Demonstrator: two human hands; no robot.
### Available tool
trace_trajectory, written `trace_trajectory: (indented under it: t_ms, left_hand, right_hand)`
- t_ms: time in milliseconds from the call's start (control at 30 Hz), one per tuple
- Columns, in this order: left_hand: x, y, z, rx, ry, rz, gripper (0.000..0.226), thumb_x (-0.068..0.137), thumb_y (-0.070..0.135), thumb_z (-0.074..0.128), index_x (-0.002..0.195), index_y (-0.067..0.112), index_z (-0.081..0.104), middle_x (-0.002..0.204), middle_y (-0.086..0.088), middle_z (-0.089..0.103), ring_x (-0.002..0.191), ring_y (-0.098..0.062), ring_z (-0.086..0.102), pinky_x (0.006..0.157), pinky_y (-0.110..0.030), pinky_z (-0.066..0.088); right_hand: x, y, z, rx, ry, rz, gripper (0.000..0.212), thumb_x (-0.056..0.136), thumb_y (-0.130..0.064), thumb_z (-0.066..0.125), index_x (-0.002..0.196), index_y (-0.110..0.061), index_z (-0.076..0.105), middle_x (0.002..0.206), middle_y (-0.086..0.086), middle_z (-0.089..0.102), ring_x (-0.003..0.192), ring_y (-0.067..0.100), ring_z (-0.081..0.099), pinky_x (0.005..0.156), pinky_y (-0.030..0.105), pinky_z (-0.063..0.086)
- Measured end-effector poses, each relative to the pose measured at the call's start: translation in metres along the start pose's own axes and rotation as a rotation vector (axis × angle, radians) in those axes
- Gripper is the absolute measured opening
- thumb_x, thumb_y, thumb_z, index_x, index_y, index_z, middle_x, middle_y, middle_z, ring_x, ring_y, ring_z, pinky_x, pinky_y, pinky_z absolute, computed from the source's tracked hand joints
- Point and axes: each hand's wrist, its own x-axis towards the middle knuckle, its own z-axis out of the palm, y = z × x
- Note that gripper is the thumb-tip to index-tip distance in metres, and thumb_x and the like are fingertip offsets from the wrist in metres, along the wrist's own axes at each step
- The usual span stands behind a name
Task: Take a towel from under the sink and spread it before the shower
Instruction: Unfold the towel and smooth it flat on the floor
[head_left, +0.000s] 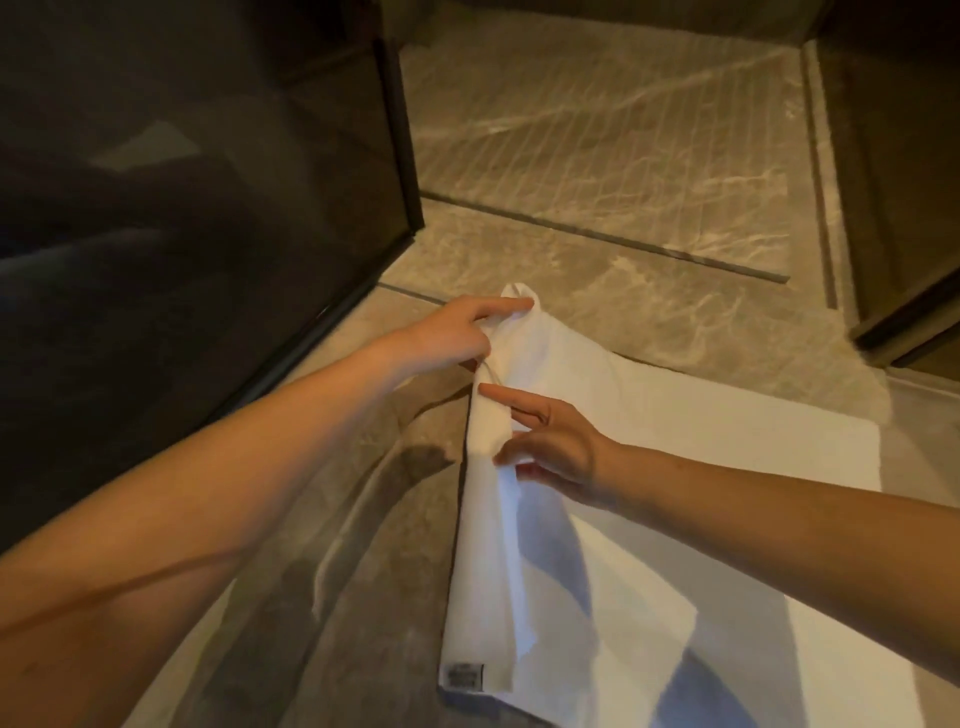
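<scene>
A white towel (675, 441) lies partly unfolded on the beige marble floor, in front of the shower floor (597, 130). Its right part rests flat; its left edge is lifted and bunched. My left hand (457, 332) pinches the towel's far left corner and holds it up. My right hand (550, 447) touches the raised fold lower down, thumb and fingers closing on the cloth, index finger stretched out. A small grey label (464, 675) shows at the towel's near left corner.
A dark glass shower panel (208, 208) with a black frame stands at the left. A dark drain channel (623, 239) crosses the floor at the shower's threshold. A brown wall or door edge (904, 208) rises at the right.
</scene>
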Motion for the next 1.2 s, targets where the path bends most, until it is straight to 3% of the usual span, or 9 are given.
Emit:
trace_trajectory:
  t_ms: [100, 200, 300, 367, 467, 633, 933, 1033, 1200]
  left_hand:
    - [-0.001, -0.026, 0.005, 0.186, 0.077, -0.064, 0.065, 0.090, -0.007, 0.047, 0.145, 0.029, 0.042, 0.156, -0.010, 0.029, 0.140, -0.032, 0.031, 0.106, -0.039, 0.039]
    - [-0.003, -0.038, 0.027, 0.548, 0.206, -0.081, 0.060, 0.096, 0.009, 0.046, 0.150, 0.028, 0.031, 0.159, -0.014, 0.019, 0.144, -0.034, 0.021, 0.115, -0.040, 0.026]
    - [-0.006, -0.040, 0.067, 0.888, 0.226, 0.119, 0.063, 0.097, 0.026, 0.044, 0.154, 0.026, 0.016, 0.161, -0.020, 0.000, 0.148, -0.038, -0.001, 0.118, -0.048, 0.001]
    - [-0.009, -0.043, 0.096, 1.026, 0.217, 0.258, 0.062, 0.098, 0.032, 0.038, 0.154, 0.025, 0.012, 0.161, -0.022, -0.004, 0.147, -0.040, -0.008, 0.117, -0.055, -0.005]
    - [-0.017, -0.056, 0.127, 0.964, 0.159, 0.338, 0.057, 0.098, 0.040, 0.029, 0.153, 0.026, 0.020, 0.163, -0.012, 0.005, 0.150, -0.029, -0.004, 0.120, -0.050, -0.001]
    - [-0.020, -0.091, 0.112, 0.860, 0.150, 0.256, 0.062, 0.098, 0.054, 0.020, 0.154, 0.027, 0.018, 0.163, -0.009, 0.011, 0.150, -0.026, 0.006, 0.120, -0.046, 0.006]
    - [-0.101, -0.103, 0.120, 0.911, 0.105, -0.136, 0.087, 0.087, 0.068, 0.005, 0.153, 0.012, -0.008, 0.158, -0.028, -0.011, 0.147, -0.041, -0.010, 0.117, -0.053, -0.003]
    - [-0.146, -0.083, 0.144, 0.897, -0.009, -0.263, 0.095, 0.088, 0.072, 0.020, 0.150, 0.011, -0.019, 0.154, -0.032, -0.021, 0.144, -0.047, -0.016, 0.116, -0.056, -0.001]
    - [-0.192, -0.047, 0.138, 0.814, -0.264, -0.269, 0.082, 0.096, 0.058, 0.035, 0.154, 0.014, -0.002, 0.156, -0.033, -0.005, 0.143, -0.049, 0.007, 0.112, -0.054, 0.023]
  right_hand:
    - [0.016, 0.009, 0.020, 0.039, 0.028, 0.008, 0.060, 0.081, 0.020, 0.055, 0.130, -0.014, 0.061, 0.135, 0.008, 0.059, 0.094, 0.027, 0.061, 0.080, 0.039, 0.052]
    - [0.018, 0.019, 0.007, -0.096, 0.245, -0.134, 0.033, 0.087, 0.011, 0.055, 0.115, -0.004, 0.065, 0.120, 0.023, 0.063, 0.096, 0.030, 0.063, 0.089, 0.038, 0.052]
    - [0.007, 0.037, -0.036, -0.728, 0.537, -0.420, 0.032, 0.093, 0.000, 0.050, 0.122, -0.007, 0.060, 0.131, 0.015, 0.056, 0.117, 0.028, 0.054, 0.102, 0.027, 0.040]
    - [0.000, 0.053, -0.068, -1.194, 0.529, -0.402, 0.046, 0.100, -0.016, 0.042, 0.145, -0.009, 0.041, 0.153, 0.013, 0.036, 0.140, 0.028, 0.033, 0.115, 0.036, 0.027]
    - [-0.006, 0.081, -0.095, -1.446, 0.476, -0.200, 0.059, 0.103, -0.036, 0.023, 0.157, -0.018, 0.007, 0.165, 0.005, 0.006, 0.151, 0.022, 0.003, 0.122, 0.044, 0.006]
    - [-0.005, 0.098, -0.106, -1.516, 0.478, -0.237, 0.064, 0.099, -0.044, 0.014, 0.157, -0.019, 0.007, 0.164, 0.005, 0.006, 0.151, 0.022, 0.002, 0.122, 0.044, 0.003]
    - [0.018, 0.071, -0.126, -1.712, 0.074, -0.442, 0.065, 0.099, -0.047, 0.015, 0.157, -0.019, 0.006, 0.163, 0.003, 0.003, 0.151, 0.023, 0.001, 0.121, 0.044, 0.000]
    - [0.019, 0.062, -0.128, -1.781, -0.125, -0.511, 0.066, 0.099, -0.045, 0.020, 0.156, -0.015, 0.010, 0.164, 0.006, 0.007, 0.151, 0.024, 0.004, 0.121, 0.046, 0.004]
    - [0.015, 0.054, -0.117, -1.844, -0.350, -0.605, 0.066, 0.100, -0.044, 0.024, 0.156, -0.013, 0.013, 0.163, 0.008, 0.012, 0.151, 0.026, 0.008, 0.120, 0.048, 0.007]
